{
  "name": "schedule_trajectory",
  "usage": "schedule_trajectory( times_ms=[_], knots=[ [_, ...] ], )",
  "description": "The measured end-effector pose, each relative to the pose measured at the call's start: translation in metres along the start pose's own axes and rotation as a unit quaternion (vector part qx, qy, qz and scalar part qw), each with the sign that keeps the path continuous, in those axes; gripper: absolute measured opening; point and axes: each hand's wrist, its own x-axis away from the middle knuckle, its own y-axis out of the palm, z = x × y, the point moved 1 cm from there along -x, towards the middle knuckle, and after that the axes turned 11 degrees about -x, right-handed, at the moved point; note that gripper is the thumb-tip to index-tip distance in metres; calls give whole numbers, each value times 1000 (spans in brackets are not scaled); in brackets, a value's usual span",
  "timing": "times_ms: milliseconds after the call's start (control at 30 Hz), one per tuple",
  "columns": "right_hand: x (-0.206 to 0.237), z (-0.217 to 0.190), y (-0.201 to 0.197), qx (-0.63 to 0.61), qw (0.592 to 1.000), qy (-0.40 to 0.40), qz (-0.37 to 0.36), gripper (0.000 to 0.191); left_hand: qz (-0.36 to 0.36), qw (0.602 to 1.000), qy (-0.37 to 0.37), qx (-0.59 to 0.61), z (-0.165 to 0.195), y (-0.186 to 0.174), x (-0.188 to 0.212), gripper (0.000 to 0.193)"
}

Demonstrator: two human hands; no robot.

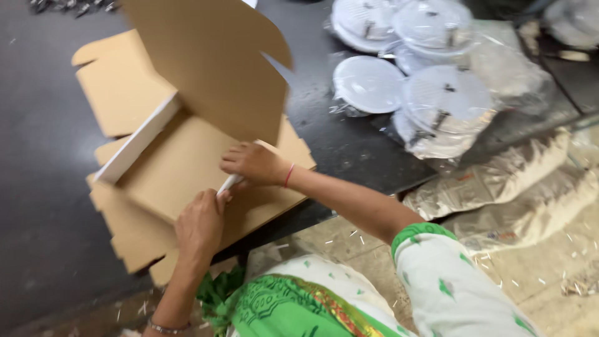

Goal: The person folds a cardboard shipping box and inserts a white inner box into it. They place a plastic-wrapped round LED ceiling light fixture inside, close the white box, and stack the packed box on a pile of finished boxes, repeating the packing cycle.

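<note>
Dark worktable (43, 187), littered floor right. Left hand (199, 226), right hand (253, 163) pinch white flap edge of brown cardboard box (181, 162). Bagged white round discs (412, 75) far right.

Soft even daylight; motion blur smears the frame, perhaps strongest at edges.

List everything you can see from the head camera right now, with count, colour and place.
cardboard box: one, brown with white edges, half folded on the table, one flap raised
flat cardboard blanks: a few, brown, under and behind the box
table: one, dark, left and centre
round fittings in clear bags: several, white, top right on the table
sacks: a few, pale, on the floor at right
left hand: on the box's near white edge
right hand: pressing the box's side wall, pink band at the wrist
</note>
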Motion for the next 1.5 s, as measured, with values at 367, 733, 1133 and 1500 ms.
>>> schedule_trajectory(
  times_ms=[367, 733, 1133, 1500],
  knots=[
    [163, 90, -140, 210, 906, 321, 177, 64, -87, 987, 73, 114, 52, -39, -12, 92],
    [154, 168, -176, 325, 879, 321, 135, 11, 99, 973, -79, 194, -28, -51, 31, 44],
    [62, 126, -110, -583, 646, 323, 371, 16, 188, 926, -139, 297, -112, -56, 41, 29],
    [0, 74, -29, -543, 678, 360, 340, 22, 179, 953, -155, 187, -173, -40, -8, 47]
  ],
)
